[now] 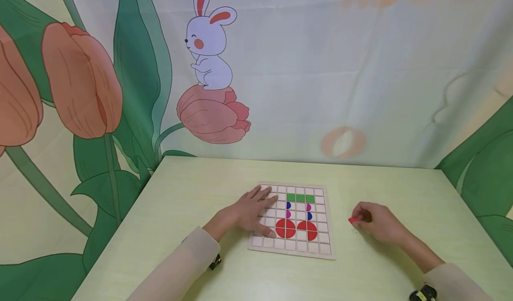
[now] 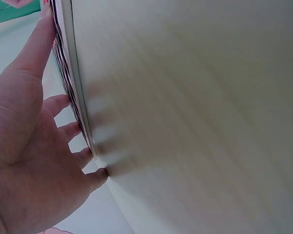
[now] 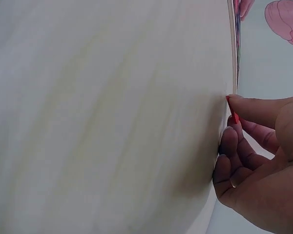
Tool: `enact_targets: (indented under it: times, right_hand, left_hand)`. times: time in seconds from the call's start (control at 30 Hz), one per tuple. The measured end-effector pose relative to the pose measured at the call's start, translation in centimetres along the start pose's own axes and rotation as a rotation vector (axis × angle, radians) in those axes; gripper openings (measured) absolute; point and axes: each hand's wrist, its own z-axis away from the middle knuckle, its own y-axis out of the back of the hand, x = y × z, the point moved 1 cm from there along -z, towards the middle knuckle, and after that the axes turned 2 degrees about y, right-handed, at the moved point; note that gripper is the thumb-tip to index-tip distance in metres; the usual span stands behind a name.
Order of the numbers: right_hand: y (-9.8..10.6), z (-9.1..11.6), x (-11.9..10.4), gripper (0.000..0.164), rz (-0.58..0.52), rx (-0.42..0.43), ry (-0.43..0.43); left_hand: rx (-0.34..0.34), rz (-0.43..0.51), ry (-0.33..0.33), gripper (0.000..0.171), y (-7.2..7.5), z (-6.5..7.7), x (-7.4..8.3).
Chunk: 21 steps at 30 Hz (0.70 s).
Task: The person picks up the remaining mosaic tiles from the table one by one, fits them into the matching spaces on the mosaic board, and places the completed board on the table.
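A square wooden grid board (image 1: pixel 291 246) lies on the table. Green squares (image 1: pixel 300 198) form a row near its top, small blue and magenta half-discs stand below, and under them is a full red circle (image 1: pixel 285 228). Beside it, a second red circle (image 1: pixel 311 230) lacks its lower left quarter. My left hand (image 1: pixel 253 209) rests spread over the board's left side, thumb and fingers straight. Right of the board, my right hand (image 1: pixel 376 223) pinches a small red piece (image 1: pixel 352 220) between thumb and fingers, close over the table. The same red piece (image 3: pixel 233 109) shows edge-on in the right wrist view.
The pale yellow-green table (image 1: pixel 192 181) ends at a hanging cloth (image 1: pixel 296 69) printed with a rabbit and tulips. Dark wrist straps (image 1: pixel 215 262) show at the sleeves.
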Motion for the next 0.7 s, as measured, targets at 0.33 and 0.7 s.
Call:
enact_targets:
  times: [0.33, 0.7]
  right_hand:
    - [-1.0, -0.9, -2.3, 0.016, -0.071, -0.041, -0.009]
    - [-2.5, -2.2, -5.4, 0.008, -0.192, -0.085, 0.083]
  left_hand:
    - [-0.001, -0.006, 0.000, 0.115, -0.1, 0.0, 0.0]
    - [-0.005, -0.016, -0.006, 0.115, -0.1, 0.1, 0.0]
